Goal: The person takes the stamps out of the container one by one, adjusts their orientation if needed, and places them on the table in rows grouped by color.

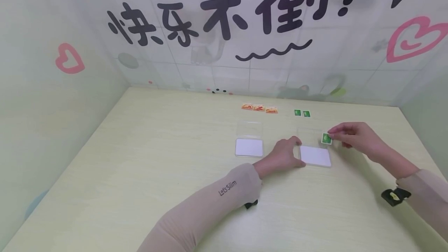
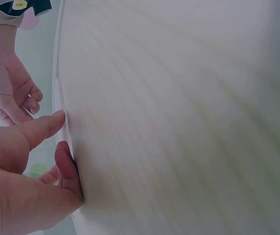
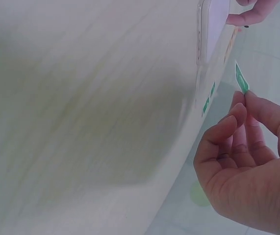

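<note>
A small green picture card (image 1: 326, 139) with a white border is pinched between the thumb and fingertips of my right hand (image 1: 360, 140), raised above the table in the right wrist view. Below and left of it lies a clear plastic case (image 1: 330, 159) with a white insert (image 1: 315, 156) and its transparent lid folded back. My left hand (image 1: 283, 154) holds this case at its left side, thumb at the front corner and forefinger near the hinge. Two similar green cards (image 1: 302, 113) lie behind the case.
Another clear case (image 1: 249, 147) with a white face and an opened lid (image 1: 249, 129) lies left of my left hand. Three orange picture cards (image 1: 259, 107) form a row near the back wall. Side walls bound the pale wooden table (image 1: 147, 158).
</note>
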